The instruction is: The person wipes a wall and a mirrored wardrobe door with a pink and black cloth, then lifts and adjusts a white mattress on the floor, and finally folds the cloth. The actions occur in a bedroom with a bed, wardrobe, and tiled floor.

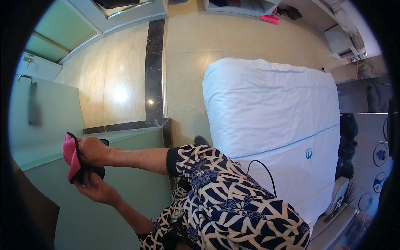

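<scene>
A soft pink cloth item with black edging (72,156), its exact kind unclear, is bunched between my hands at the left. My right hand (93,152) is closed around its black-edged side from above. My left hand (99,190) pinches its lower edge with bent fingers, just below the right. Some black material shows behind and between the hands. Both bare forearms come out of a navy and cream patterned garment. The held item is over a pale green glass-like panel or surface (131,187).
A bed with a white cover (268,103) stands to the right. A pale green door with a metal handle (53,109) is at the left. A dark stone strip (155,68) crosses the tiled floor (190,78). A pink broom head (269,19) lies near a white cabinet.
</scene>
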`<state>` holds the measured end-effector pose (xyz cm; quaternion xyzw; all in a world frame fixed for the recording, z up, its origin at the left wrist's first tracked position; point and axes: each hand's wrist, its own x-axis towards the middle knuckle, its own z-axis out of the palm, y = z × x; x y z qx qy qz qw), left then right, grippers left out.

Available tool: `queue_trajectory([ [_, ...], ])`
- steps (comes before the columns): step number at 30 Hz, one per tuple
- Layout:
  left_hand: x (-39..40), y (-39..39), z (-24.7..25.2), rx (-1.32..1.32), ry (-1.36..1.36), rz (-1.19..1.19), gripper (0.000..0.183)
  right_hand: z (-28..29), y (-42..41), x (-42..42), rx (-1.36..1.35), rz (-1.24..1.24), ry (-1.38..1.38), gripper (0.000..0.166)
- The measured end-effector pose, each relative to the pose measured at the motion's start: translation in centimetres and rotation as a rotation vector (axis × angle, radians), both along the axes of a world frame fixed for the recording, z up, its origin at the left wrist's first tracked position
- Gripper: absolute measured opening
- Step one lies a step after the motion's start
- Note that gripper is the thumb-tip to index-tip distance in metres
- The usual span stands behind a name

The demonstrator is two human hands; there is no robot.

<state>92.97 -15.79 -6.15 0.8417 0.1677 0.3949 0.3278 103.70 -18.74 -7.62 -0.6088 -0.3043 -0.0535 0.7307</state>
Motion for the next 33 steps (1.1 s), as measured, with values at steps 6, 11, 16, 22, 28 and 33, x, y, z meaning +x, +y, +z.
queue_trajectory([
  [6, 0.9, 0.1, -3.4, -0.071, 0.149, -0.131, 0.05, -5.8, 0.3, 0.2, -0.472, 0.187, 0.049, 0.015],
  [11, 1.5, -0.8, -7.0, -0.186, 0.413, -0.18, 0.046, -11.8, -2.0, -0.2, -0.589, 0.137, 0.158, 0.012],
  [16, 2.1, -1.4, -8.1, -0.18, 0.419, -0.277, 0.047, -13.2, -3.4, -0.6, -0.629, 0.069, 0.272, 0.013],
  [22, 2.2, -1.3, -10.0, -0.18, 0.366, -0.306, 0.048, -13.8, -3.5, -1.0, -0.582, 0.051, 0.258, 0.017],
  [28, 2.8, -0.9, -11.3, -0.146, 0.438, -0.239, 0.046, -14.6, -4.9, -0.4, -0.591, 0.176, 0.219, 0.021],
  [33, 3.3, -0.8, -12.0, -0.079, 0.494, -0.136, 0.045, -14.0, -6.0, 1.1, -0.659, 0.331, 0.228, 0.019],
])
